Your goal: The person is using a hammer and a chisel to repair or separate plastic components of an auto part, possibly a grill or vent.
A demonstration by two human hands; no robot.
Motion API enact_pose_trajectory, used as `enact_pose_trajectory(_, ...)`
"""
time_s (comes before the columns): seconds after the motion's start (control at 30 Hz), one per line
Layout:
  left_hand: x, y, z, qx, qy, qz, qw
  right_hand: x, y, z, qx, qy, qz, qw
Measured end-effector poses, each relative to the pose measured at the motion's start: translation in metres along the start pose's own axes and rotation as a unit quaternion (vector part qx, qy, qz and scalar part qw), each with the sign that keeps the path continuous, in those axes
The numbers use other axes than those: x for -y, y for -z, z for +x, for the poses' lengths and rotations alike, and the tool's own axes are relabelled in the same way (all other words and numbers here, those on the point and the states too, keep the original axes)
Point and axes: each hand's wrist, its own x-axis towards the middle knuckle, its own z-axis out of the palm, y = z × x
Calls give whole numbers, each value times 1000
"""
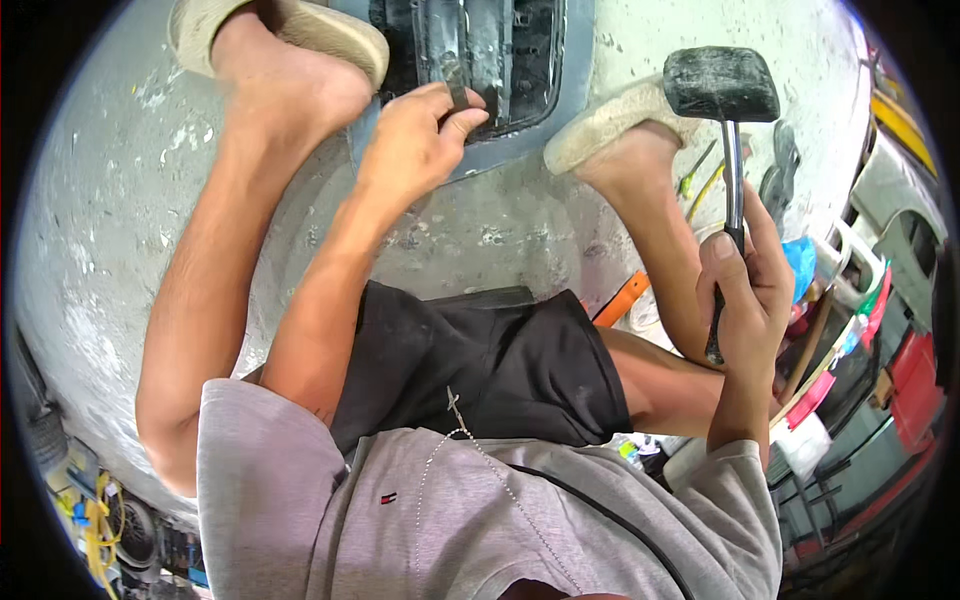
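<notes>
knuckles up, your left hand [415, 138] pinches a slim dark strip [458, 92] over the grey-rimmed panel [574, 70] just ahead, forearm reaching forward. your right hand [752, 285] is wrapped round the handle of a black-headed mallet [722, 85], head beyond the fingers; left of that hand lies an orange bar [622, 299].

Grey-framed panel [487, 45] partly beyond top edge

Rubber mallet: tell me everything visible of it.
The rubber mallet has a blocky black head, scuffed with pale marks, a shiny metal-looking shaft and a black handle. The handle is in the grip of the right hand, which partly hides it; the head points toward the picture's top, seemingly raised above the floor.
</notes>
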Motion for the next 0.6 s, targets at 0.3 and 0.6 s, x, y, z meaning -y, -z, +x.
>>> enact_pose_trajectory(0.3,-17,-5,1,13,145,-32,989,-56,17,1,-44,-62,71,995)
enact_pose_trajectory(0.6,-29,-37,-27,-107,139,21,984,-60,15,3,-7,-87,105,991)
